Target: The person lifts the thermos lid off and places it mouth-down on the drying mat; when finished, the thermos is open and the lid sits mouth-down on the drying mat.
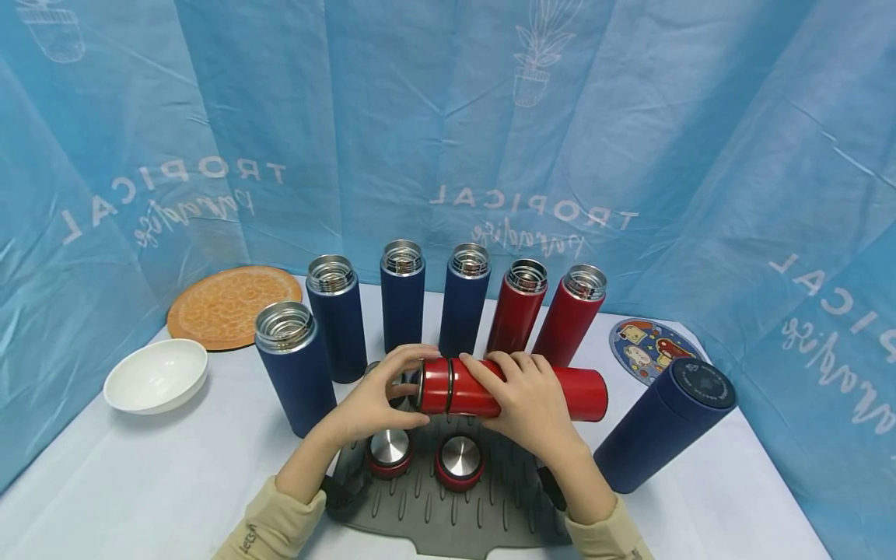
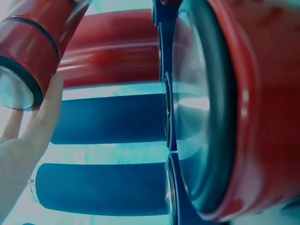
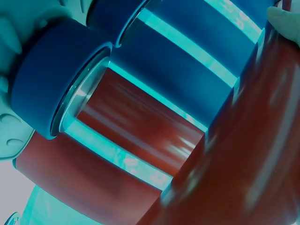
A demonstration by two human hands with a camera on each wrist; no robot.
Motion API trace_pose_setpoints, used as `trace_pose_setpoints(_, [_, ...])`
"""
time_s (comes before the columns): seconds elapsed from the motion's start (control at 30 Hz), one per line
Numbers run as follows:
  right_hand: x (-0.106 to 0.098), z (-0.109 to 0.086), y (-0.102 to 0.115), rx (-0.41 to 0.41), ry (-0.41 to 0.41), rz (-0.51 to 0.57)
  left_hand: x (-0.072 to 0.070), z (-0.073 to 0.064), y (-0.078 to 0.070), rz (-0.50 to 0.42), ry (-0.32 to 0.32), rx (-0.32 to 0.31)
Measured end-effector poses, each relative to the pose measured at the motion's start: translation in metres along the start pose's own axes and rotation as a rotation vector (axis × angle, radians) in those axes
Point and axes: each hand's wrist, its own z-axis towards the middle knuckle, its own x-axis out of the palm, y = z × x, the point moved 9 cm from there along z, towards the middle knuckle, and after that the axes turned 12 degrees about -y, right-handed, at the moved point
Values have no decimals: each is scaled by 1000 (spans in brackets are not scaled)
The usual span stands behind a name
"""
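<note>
A red thermos (image 1: 584, 393) lies level above a grey ridged mat (image 1: 448, 529), its lid on and turned to the left. The right hand (image 1: 525, 393) grips the thermos body from above, just beside the dark seam. At the other end, thumb and fingers of the left hand (image 1: 381, 397) curve round the red lid (image 1: 436, 386); the left wrist view shows its fingers (image 2: 51, 101) against the lid's side. Two red lids, one on the left (image 1: 390, 451) and one on the right (image 1: 460, 457), lie silver side up on the mat. A dark blue lid (image 3: 56, 75) shows in the right wrist view.
Several lidless blue thermoses (image 1: 336, 323) and two lidless red ones, including one (image 1: 570, 319) on the right, stand behind the hands. A lidded blue thermos (image 1: 658, 428) stands right. A white bowl (image 1: 157, 377), orange round mat (image 1: 234, 307) and cartoon mat (image 1: 640, 358) lie outward.
</note>
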Motion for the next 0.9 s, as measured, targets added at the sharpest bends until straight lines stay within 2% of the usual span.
trace_pose_setpoints(0.1, [0,0,-1,0,0,5,-2,1,0,2,-12,-9])
trace_pose_setpoints(0.33, [-1,0,0,-6,-17,15,-5,0,12,46,-61,-152])
trace_pose_setpoints(0.5, [0,-1,2,-7,-18,38,-7,1,20,154,-91,-186])
trace_pose_setpoints(0.6, [0,0,4,-6,-11,47,-5,1,23,177,-72,-199])
trace_pose_setpoints(0.73, [-1,0,2,1,-5,38,-1,0,17,145,-25,-139])
trace_pose_setpoints(0.9, [-1,0,-1,5,-5,12,6,-1,1,108,22,28])
